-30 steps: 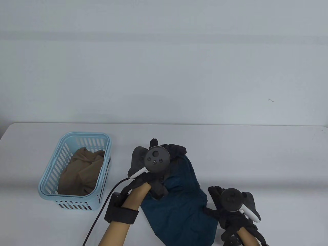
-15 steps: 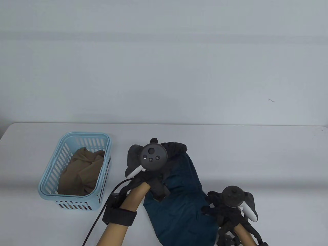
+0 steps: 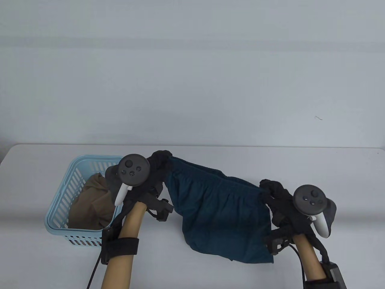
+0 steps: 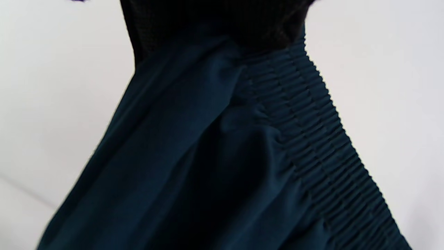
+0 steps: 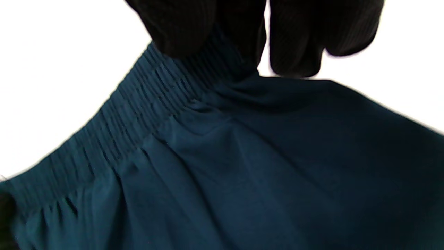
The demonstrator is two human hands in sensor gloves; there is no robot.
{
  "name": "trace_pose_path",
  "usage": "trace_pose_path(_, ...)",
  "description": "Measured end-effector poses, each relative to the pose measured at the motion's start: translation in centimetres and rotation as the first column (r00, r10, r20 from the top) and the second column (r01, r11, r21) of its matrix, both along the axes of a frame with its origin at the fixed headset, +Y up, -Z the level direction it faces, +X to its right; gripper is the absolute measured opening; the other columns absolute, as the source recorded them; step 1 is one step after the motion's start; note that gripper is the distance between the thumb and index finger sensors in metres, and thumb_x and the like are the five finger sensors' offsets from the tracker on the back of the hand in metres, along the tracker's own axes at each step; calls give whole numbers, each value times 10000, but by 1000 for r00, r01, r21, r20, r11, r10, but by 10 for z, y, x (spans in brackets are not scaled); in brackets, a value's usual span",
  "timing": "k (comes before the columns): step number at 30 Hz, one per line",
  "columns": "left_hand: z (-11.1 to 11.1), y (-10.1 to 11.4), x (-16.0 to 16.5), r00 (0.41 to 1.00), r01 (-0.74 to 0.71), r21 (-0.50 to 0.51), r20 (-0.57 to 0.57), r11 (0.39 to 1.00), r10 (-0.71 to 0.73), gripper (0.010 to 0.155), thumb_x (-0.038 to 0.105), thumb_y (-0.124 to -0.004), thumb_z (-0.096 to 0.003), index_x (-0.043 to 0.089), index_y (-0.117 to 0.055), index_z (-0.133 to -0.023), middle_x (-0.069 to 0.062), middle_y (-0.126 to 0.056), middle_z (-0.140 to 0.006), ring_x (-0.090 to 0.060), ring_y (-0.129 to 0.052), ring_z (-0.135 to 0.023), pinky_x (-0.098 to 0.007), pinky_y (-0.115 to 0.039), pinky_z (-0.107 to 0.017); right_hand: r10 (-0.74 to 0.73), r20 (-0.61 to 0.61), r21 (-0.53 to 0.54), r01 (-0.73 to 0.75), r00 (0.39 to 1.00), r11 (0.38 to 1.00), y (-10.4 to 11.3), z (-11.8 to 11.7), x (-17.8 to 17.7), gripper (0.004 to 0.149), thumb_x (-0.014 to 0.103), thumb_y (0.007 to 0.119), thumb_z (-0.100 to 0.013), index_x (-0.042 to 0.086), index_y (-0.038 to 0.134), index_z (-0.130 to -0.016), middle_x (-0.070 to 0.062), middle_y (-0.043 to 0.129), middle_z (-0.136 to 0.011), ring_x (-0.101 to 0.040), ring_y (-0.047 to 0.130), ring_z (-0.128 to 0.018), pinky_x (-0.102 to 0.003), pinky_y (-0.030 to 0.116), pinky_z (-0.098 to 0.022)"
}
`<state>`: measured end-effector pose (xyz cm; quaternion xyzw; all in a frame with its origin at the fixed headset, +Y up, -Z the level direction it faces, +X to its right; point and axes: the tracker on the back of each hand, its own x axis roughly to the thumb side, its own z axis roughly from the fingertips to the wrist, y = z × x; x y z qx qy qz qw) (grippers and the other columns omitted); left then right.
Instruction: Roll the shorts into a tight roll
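Above the white table [image 3: 270, 162], the dark teal shorts [image 3: 216, 210] hang spread between both hands, held up by the elastic waistband [image 3: 210, 174]. At one end the left hand [image 3: 156, 168] grips the waistband, its gloved fingers [image 4: 215, 21] curled round the ribbed edge. At the other end the right hand [image 3: 276, 192] pinches the band, fingers [image 5: 180, 24] closed on the fabric. Left of the left hand stands a light blue basket [image 3: 60, 216] with a brown garment [image 3: 90, 204] inside.
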<state>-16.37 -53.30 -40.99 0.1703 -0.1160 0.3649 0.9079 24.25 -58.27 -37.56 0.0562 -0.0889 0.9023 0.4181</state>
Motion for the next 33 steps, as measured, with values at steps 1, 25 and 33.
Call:
trace_pose_path(1, 5, 9, -1, 1000, -5, 17, 18, 1000, 5, 432, 308, -712, -482, 143, -718, -882, -90, -939, -822, -297, -999, -760, -752, -486, -662, -2, 0, 39, 2, 1000, 999, 15, 1, 2, 412, 271, 721, -502, 178, 670, -901, -127, 832, -909, -345, 926, -788, -520, 733, -611)
trace_pose_path(25, 48, 113, 9, 978, -39, 91, 208, 995, 20, 434, 323, -715, -524, 151, -745, -921, -58, -966, -792, -236, -1016, -693, -723, -528, -685, 53, -88, 261, -28, 995, 965, 175, 40, 43, 407, 287, 731, -522, 228, 742, -925, -85, 926, -786, -221, 997, -562, -440, 794, -516)
trace_pose_path(33, -66, 59, 31, 994, 103, -111, -24, 989, -106, 416, 304, -688, -502, 227, -729, -909, -4, -926, -858, -295, -870, -891, -746, -457, -693, 66, 90, 43, -70, 994, 997, 112, -73, 32, 399, 265, 729, -512, 240, 738, -910, -69, 894, -851, -274, 943, -725, -494, 725, -607)
